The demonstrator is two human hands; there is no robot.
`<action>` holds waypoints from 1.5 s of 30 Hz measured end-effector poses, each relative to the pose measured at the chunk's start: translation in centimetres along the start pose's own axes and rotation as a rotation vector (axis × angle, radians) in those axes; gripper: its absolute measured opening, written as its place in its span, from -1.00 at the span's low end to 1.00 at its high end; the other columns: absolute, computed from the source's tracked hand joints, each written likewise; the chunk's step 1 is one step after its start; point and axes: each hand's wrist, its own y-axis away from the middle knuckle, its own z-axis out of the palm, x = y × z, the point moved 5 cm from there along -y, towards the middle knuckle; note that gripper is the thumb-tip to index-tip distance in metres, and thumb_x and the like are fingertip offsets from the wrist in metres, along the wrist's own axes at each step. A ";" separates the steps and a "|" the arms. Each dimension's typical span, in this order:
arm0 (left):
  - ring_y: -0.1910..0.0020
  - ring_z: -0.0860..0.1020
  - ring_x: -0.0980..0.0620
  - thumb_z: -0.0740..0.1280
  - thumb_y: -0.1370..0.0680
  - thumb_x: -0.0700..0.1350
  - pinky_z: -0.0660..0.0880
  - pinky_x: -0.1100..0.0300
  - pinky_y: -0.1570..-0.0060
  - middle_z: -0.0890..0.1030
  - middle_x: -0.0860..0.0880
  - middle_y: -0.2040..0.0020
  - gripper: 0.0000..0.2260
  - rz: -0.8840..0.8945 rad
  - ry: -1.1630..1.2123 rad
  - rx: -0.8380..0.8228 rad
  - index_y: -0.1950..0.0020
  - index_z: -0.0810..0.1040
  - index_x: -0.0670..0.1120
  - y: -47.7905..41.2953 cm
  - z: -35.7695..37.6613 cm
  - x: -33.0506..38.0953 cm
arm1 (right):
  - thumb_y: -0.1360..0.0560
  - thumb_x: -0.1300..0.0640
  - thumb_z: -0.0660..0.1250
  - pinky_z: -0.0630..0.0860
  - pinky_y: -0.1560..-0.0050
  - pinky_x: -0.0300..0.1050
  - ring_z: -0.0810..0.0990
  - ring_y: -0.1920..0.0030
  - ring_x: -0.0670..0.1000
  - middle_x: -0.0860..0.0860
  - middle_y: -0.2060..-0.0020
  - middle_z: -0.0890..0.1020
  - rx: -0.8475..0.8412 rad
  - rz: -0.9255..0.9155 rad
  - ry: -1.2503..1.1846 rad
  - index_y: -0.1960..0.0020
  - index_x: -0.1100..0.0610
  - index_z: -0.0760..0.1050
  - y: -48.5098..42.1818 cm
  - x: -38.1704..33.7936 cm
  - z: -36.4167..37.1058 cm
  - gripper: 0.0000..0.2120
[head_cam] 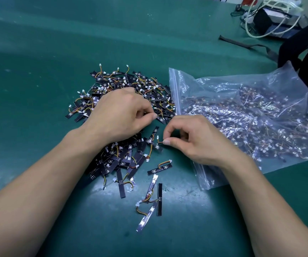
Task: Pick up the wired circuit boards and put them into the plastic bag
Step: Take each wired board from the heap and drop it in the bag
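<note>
— What is the right hand [192, 138] doing?

— Its thumb and forefinger pinch the short wire [159, 142] of one black board [154, 140]. The board lies flat on the green table [38, 62], and the other fingers are curled above it.

— And the left hand [119, 115]?

— It rests knuckles up on the big heap [131, 86] of wired boards. The fingers are curled under, with the thumb tip pressed against them. I cannot tell whether anything is caught between them, as the hand hides it.

— How close are the two hands?

— Near each other but not touching. The right is slightly lower and to the side.

— Where is the plastic bag [242, 112]?

— It lies flat just right of the heap, with its zip edge turned toward the boards and touching the heap's right fringe. It is clear and crumpled, and already well filled with the same kind of board. The right wrist lies across its near corner.

— Anything nearer the person?

— A few loose boards [159, 168] are scattered apart from the heap, between the forearms.

— And farther off?

— White cables [271, 17] are looped over a dark box at the far right corner, with a dark strap [242, 43] lying beside it.
</note>
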 end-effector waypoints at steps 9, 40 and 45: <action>0.19 0.42 -0.02 0.24 -0.57 0.10 0.48 0.02 0.18 0.63 0.07 0.27 -0.71 -0.010 -0.005 0.042 0.09 0.70 0.01 0.0 -0.4 0.2 | -0.51 0.19 0.49 0.30 0.28 -0.46 0.48 0.36 -0.26 -0.46 0.36 0.50 0.267 0.035 -0.025 0.14 0.08 0.62 0.0 0.5 -1.3 -0.92; 0.14 0.42 -0.05 0.27 -0.62 0.01 0.48 -0.08 0.15 0.58 0.05 0.20 -0.80 0.188 0.075 0.115 0.06 0.58 -0.07 0.4 -0.3 1.6 | -0.53 0.15 0.44 0.26 0.31 -0.43 0.42 0.43 -0.17 -0.40 0.34 0.53 0.481 0.010 -0.094 0.11 0.08 0.67 0.2 -0.1 -2.1 -0.95; 0.13 0.41 -0.01 0.32 -0.60 -0.01 0.47 -0.01 0.10 0.61 0.06 0.17 -0.84 0.203 0.083 0.106 0.03 0.62 -0.07 0.4 -0.3 1.6 | -0.50 0.17 0.47 0.25 0.35 -0.43 0.43 0.44 -0.18 -0.39 0.39 0.53 0.516 0.035 -0.116 0.13 0.06 0.67 0.3 0.3 -2.3 -0.95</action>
